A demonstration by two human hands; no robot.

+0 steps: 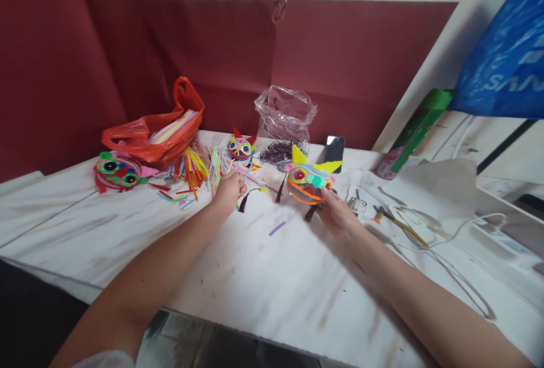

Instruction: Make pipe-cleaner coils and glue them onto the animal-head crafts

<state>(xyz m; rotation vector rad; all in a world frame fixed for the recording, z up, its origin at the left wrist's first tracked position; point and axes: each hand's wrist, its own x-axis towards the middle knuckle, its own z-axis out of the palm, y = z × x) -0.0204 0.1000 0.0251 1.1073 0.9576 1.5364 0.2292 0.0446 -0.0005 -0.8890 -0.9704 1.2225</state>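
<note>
My right hand (335, 209) grips a colourful animal-head craft (304, 178) by its right side. It has yellow ears, red eyes, a blue-green nose and an orange-edged mouth, and a dark tassel (311, 212) shows below it. My left hand (230, 189) is closed over the table beside loose pipe cleaners (215, 167). A thin light-blue strip shows by its fingers, but I cannot tell whether they hold it. Near that hand lies a dark tassel with a yellow end (243, 204). A smaller animal-head craft (241, 147) with red ears sits behind it.
At the left are another animal-head craft (117, 172) and a red plastic bag (140, 133) with pipe cleaners. A clear bag (284, 113) and phone (334, 152) stand at the back. Pliers (403, 226), white cables (461, 283) and a power strip (505, 240) lie right.
</note>
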